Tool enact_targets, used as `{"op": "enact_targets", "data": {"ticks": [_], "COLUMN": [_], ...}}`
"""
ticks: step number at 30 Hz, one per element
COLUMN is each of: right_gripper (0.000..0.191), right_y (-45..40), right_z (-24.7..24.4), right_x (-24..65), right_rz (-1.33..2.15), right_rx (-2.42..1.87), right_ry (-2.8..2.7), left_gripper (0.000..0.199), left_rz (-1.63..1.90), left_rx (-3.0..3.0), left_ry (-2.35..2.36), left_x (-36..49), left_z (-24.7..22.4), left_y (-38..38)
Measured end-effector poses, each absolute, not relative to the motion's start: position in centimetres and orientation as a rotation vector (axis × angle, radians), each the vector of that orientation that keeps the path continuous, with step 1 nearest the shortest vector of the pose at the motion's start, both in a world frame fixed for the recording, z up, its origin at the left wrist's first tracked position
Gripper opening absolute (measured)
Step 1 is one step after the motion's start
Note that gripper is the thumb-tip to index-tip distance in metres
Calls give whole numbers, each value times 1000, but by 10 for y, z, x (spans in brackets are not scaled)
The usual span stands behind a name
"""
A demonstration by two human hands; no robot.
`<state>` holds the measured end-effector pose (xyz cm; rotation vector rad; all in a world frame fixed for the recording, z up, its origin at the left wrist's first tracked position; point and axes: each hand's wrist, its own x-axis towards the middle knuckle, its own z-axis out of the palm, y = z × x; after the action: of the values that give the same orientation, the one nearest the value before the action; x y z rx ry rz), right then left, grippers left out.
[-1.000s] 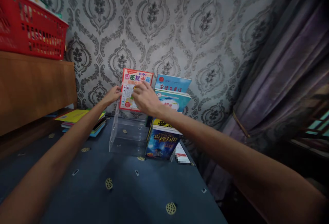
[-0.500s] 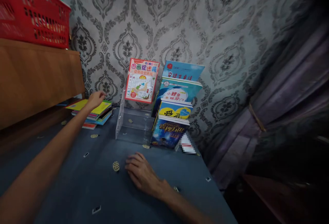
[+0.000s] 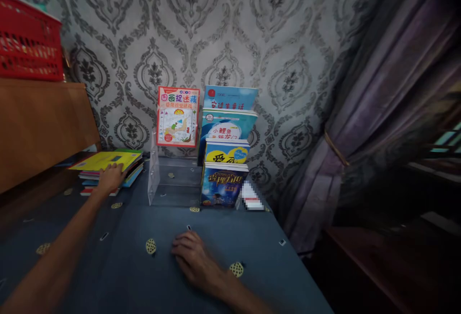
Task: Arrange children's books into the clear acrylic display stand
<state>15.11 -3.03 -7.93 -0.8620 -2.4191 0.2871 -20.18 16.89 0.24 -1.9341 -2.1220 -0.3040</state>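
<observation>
My left hand (image 3: pixel 111 177) is at the near side of a stack of books, with its fingers bent over the front edge of the yellow book (image 3: pixel 97 161) on top. The thumb is hidden, and the lower books (image 3: pixel 134 175) jut out beside and beneath the hand. My right hand (image 3: pixel 192 259) rests palm down on the table, holding nothing, its fingers loosely bent. Beyond it stands a clear stepped book rack (image 3: pixel 154 172). A red-bordered picture book (image 3: pixel 177 117) leans upright at the rack's upper left. On its right side, several books rise in tiers, with a dark blue book (image 3: pixel 221 187) in front.
A red basket (image 3: pixel 30 40) sits on a wooden cabinet (image 3: pixel 43 126) at the left. The blue patterned cloth (image 3: pixel 126 266) covers the table. Behind the rack is a patterned wall (image 3: pixel 230 26), and a tied purple curtain (image 3: pixel 324 184) hangs past the table's right edge.
My left hand has come down from above the stack onto the front edge of the yellow book. My right hand stays resting on the table. The view has turned slightly right.
</observation>
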Motion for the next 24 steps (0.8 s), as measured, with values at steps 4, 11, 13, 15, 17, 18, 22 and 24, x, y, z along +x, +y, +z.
{"op": "enact_targets", "data": {"ticks": [4,11,13,15,17,18,22,24], "right_gripper": [18,17,17,18,17,17,17,17], "right_y": [-30,-30,-29,-29,-29,-29,-29,-29], "right_z": [-80,-85,-85,-85,-85,-85,-84,-85], "right_x": [153,153,153,154,154,154,153,153], "right_rz": [333,354,345,331,322,320,331,335], "right_rx": [-849,-821,-825,-816,-802,-800,-798,-806], "right_ry": [-2390,-2333,-2341,-2342,-2347,-2347,-2336,-2339], "left_gripper": [47,47,44,39,39,40,45,49], "left_rz": [-236,-114,-90,-78,-70,-65,-45,-45], "left_rx": [-1916,-1935,-1947,-1964,-1983,-1991,-1999,-1995], "left_ry": [-2079,-1985,-1950,-1911,-1872,-1857,-1835,-1836], "left_x": [-200,-199,-199,-199,-199,-199,-203,-205], "left_z": [2,2,3,3,3,3,-3,-9], "left_y": [163,142,134,125,114,109,86,75]}}
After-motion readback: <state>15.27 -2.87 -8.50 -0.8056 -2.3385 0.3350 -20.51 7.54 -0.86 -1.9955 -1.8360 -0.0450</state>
